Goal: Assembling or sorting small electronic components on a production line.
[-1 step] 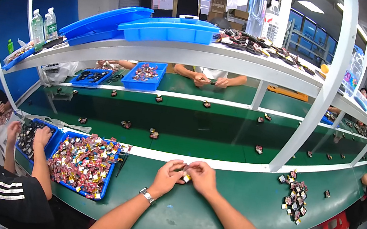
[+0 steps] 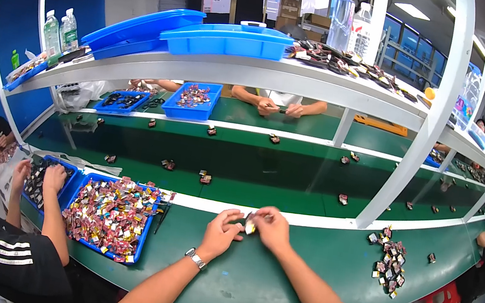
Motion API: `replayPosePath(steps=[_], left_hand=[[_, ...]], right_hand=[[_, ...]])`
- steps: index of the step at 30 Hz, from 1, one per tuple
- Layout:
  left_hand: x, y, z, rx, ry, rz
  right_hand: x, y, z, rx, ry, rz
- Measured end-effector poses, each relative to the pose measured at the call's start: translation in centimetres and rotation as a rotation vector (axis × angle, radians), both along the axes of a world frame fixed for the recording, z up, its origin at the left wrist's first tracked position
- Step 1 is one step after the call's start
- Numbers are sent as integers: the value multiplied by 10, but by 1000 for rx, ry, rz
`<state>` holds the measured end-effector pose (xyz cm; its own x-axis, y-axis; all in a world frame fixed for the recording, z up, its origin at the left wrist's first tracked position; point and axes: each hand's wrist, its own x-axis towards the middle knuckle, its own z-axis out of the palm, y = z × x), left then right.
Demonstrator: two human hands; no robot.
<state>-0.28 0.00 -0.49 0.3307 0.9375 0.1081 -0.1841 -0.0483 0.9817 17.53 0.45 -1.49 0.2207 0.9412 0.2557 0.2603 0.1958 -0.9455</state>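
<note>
Over the green tabletop in front of me, my right hand [image 2: 273, 229] pinches a small dark electronic part [image 2: 251, 224] with a white and yellow label. Its details are blurred and partly covered by my fingers. Just to its left is my left hand [image 2: 222, 232], thumb and fingers curved but apart, with nothing visible between them. Farther left, a blue tray [image 2: 144, 244] is heaped with small reddish, white and yellow labelled pieces. On the right side of the table lies a loose pile of similar dark labelled parts [image 2: 390, 262].
A white frame rail [image 2: 258, 212] and a slanted post [image 2: 414, 128] stand beyond my hands. Behind runs a green belt [image 2: 252, 172] with scattered parts. At left, a co-worker [image 2: 6, 241] reaches into a blue tray of black pieces. Blue trays [image 2: 228, 41] rest on the shelf above.
My left fingers have come away from the small part, leaving it in my right hand. My right hand has shifted slightly up and right.
</note>
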Motion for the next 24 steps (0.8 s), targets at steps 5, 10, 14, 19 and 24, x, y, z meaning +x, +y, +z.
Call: replayPosePath(steps=[5, 10, 14, 19, 24], left_hand=[[-14, 8, -3, 131, 78, 276], [-14, 7, 3, 237, 121, 415], [-19, 13, -8, 370, 160, 586], [-19, 21, -7, 431, 198, 668], [-27, 24, -1, 346, 203, 746]], right_hand=[[42, 87, 25, -186, -273, -285], [13, 109, 19, 67, -881, -456], [-97, 117, 17, 26, -729, -191], [-123, 138, 3, -28, -806, -255], [-52, 85, 15, 160, -437, 227]])
